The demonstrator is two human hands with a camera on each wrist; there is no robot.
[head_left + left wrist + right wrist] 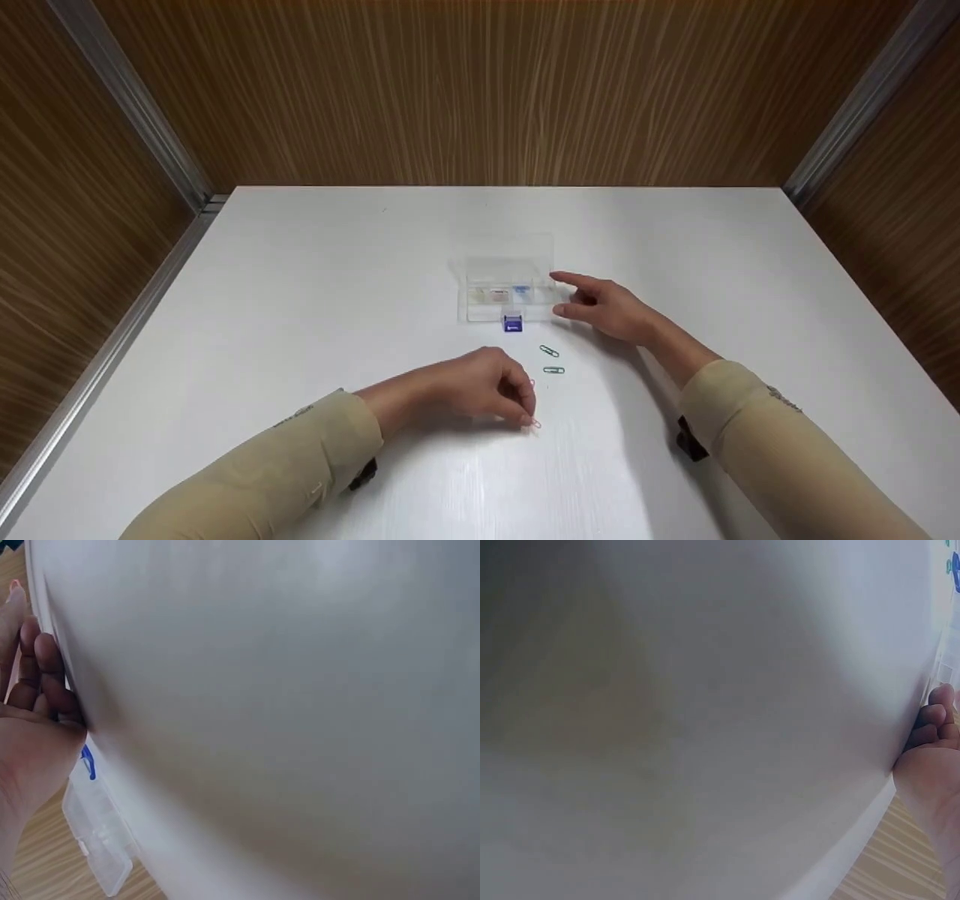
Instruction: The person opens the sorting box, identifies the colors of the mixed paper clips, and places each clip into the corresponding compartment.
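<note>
Two green paper clips (551,360) lie loose on the white table (300,300), between the person's hands and just in front of a small clear compartment box (504,289) whose lid stands open at the back. A pink paper clip (535,424) lies under the left hand (480,386), whose curled fingers and thumb pinch it at the tabletop; whether it is already lifted clear cannot be told from the head view. Another faint pink clip seems to sit just beside that hand's fingers, too small to be sure of.

The right hand (607,306) rests at the right end of the box, fingers loosely extended, the index finger pointing along the box's edge and the thumb near its front wall, so it seems to steady the box rather than grip it. A small blue object (512,323), perhaps a latch or a binder clip, sits at the front edge of the box.

To do this pick well, the pinch should catch the clip's wire by one rounded end, since a flat clip on a smooth table tends to slide away from the fingertips. Tilting it up on edge with the thumbnail would probably help. The compartments hold pinkish and blue contents, so matching colour looks sensible. The right hand should keep the light box from shifting.

Both wrist views show mostly blurred table.
</note>
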